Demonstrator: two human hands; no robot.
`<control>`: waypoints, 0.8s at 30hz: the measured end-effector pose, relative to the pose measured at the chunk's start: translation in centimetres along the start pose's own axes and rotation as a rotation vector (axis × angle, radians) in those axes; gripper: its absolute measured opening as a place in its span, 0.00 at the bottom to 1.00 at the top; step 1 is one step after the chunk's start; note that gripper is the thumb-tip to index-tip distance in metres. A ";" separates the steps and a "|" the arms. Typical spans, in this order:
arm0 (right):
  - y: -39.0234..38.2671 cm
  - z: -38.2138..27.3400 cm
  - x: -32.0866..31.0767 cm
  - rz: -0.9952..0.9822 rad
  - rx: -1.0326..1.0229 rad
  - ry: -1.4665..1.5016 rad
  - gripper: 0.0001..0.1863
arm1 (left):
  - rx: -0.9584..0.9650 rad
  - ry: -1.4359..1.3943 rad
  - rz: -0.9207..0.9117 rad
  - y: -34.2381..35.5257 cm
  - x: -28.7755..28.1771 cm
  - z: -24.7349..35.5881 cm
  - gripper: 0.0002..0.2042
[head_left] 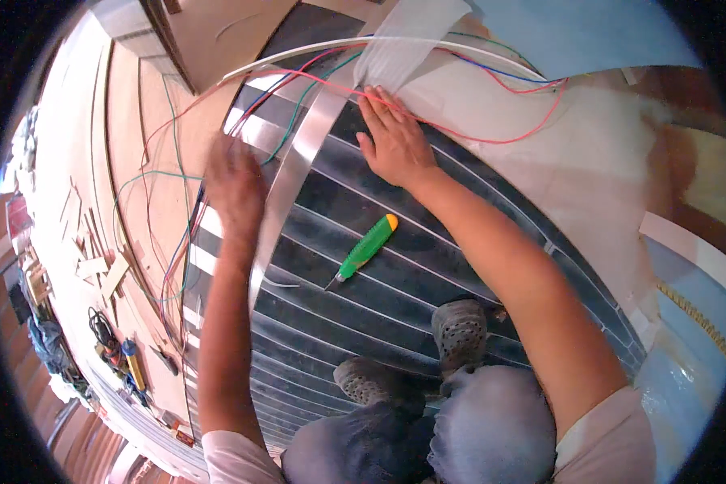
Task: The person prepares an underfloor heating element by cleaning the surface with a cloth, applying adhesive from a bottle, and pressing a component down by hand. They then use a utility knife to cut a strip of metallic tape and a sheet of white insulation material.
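My right hand (pixel 399 143) lies flat on the dark striped panel (pixel 331 214). Its fingers are stretched out, and the tips reach the lower end of a whitish see-through sheet (pixel 407 36). Motion smears my left hand (pixel 235 181), so its fingers cannot be made out. It is over the panel's left side, beside a shiny metal strip (pixel 302 149) and close to loose red, blue and green wires (pixel 286 113). Between my forearms a green utility knife (pixel 369 246) with a yellow end rests on the panel, blade toward me.
A curved white strip (pixel 323 48) arches across the far side. Wood offcuts (pixel 113 274) and hand tools (pixel 133 363) lie on the boards at left. My grey clogs (pixel 460 331) stand on the panel. A light blue sheet (pixel 589 36) is at the far right.
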State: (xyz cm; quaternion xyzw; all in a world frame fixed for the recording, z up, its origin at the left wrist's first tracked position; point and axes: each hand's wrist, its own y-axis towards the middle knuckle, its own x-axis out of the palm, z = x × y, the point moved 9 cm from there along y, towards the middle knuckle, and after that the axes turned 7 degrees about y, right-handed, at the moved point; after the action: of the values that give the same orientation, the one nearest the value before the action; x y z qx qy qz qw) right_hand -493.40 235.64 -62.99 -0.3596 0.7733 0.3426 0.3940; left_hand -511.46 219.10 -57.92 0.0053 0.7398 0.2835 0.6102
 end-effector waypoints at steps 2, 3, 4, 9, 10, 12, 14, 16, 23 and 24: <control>0.1 -0.1 -0.2 0.023 -0.021 0.003 0.33 | 0.230 -0.362 -0.276 -2.9 0.7 6.3 0.22; 0.2 0.0 -0.1 0.017 -0.008 0.003 0.33 | 0.216 -0.332 -0.369 -3.5 0.9 8.6 0.24; 0.2 0.0 0.1 0.007 0.008 0.002 0.33 | 0.202 -0.305 -0.465 -4.2 1.3 10.2 0.26; 1.8 0.4 0.4 0.059 -0.003 -0.032 0.33 | 0.102 -0.356 -0.396 -5.0 1.9 10.0 0.29; 2.0 0.6 0.5 0.053 -0.001 -0.029 0.33 | 0.106 -0.363 -0.403 -5.0 2.0 10.2 0.29; 2.5 1.1 0.8 0.028 0.043 -0.073 0.32 | 0.098 -0.390 -0.400 -5.1 2.2 10.2 0.29; 2.5 1.2 1.0 0.018 0.047 -0.057 0.32 | 0.100 -0.395 -0.402 -4.9 1.9 10.1 0.29; 2.4 0.9 1.4 -0.002 0.036 -0.081 0.32 | 0.089 -0.393 -0.418 -5.4 2.1 9.9 0.29; 2.9 0.7 1.1 0.054 -0.036 -0.035 0.32 | 0.058 -0.332 -0.423 -7.5 1.7 8.9 0.28; 2.8 0.7 1.2 0.050 -0.030 -0.029 0.32 | 0.060 -0.331 -0.433 -8.7 1.2 8.6 0.28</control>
State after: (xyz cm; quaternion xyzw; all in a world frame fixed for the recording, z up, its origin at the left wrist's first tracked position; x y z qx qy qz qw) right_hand -495.99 237.28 -63.69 -0.3408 0.7711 0.3690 0.3912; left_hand -501.02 215.75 -63.56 -0.0887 0.6219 0.1197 0.7688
